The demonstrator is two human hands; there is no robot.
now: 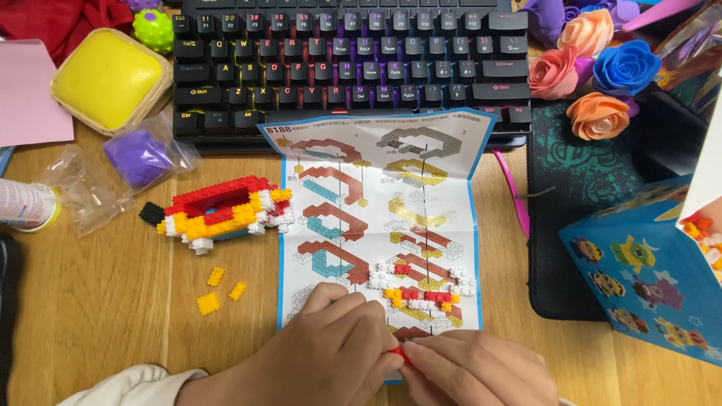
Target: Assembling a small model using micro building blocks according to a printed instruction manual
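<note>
At the bottom edge of the view, my two hands meet over the lower end of the instruction sheet [383, 225], and most of what they hold is hidden. Only a sliver of a small red brick [398, 353] shows between my fingertips; its shape and whether anything else is joined to it I cannot make out. My left hand [331, 353] lies knuckles up, fingers curled down and closed on the brick from the left, its cream sleeve [124, 387] cut off by the frame. My right hand [474, 368] comes in from the right, also back upward, fingertips pinched against the same brick; its wrist runs out of the picture. Both hands cover the sheet's bottom steps.

Up and to the left on the wooden desk [98, 301], well apart from my hands, rests the part-built brick model [222, 210], red on top with yellow and white sides and a black tip. Three loose yellow bricks [218, 289] lie between it and my left hand. The black keyboard [346, 60] sits beyond the sheet, its top row cut off. On the right a blue box [639, 271] is partly out of frame, with foam roses [594, 68] above it.
</note>
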